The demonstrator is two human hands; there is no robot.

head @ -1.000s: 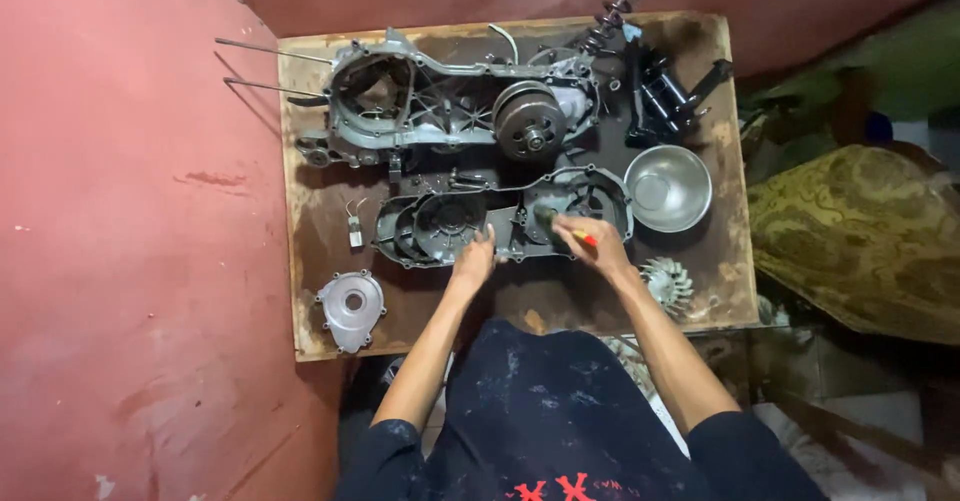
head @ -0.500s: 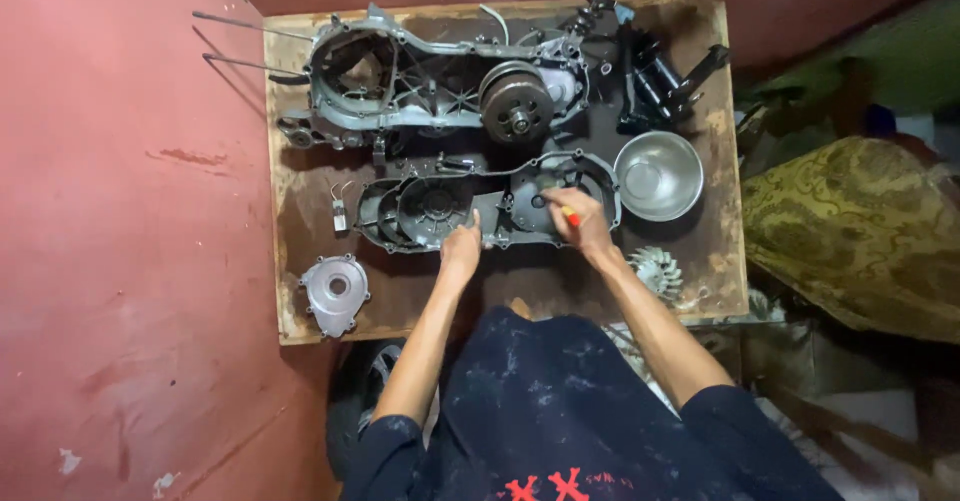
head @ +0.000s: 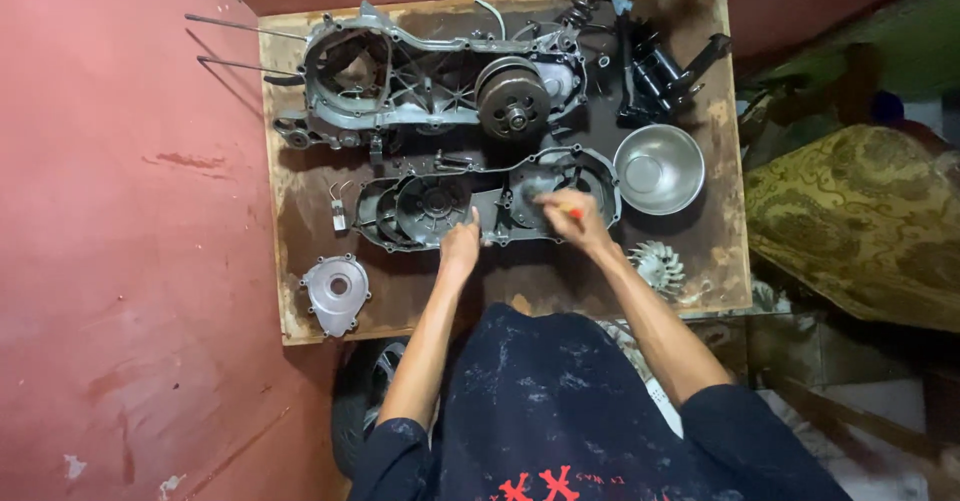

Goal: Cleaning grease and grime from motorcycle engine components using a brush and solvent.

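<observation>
The left hand [head: 461, 249] presses down on the near edge of the dark engine cover [head: 487, 201], steadying it. The right hand [head: 572, 219], fingers closed around a red-handled tool [head: 570, 212], works just beyond its knuckles; keeping the cover pinned should stop it sliding on the wooden board [head: 520, 291].

A small engine-repair workshop. A stained wooden board [head: 720, 261] carries a stripped engine case [head: 400, 81] beyond the hands, a crankcase cover [head: 420, 211] under them, and a steel bowl [head: 658, 169] beside the right hand [head: 575, 223].

Steel bowl [head: 658, 169]; fan wheel [head: 657, 266]; round cover [head: 336, 292]; engine crankcase [head: 430, 86]
</observation>
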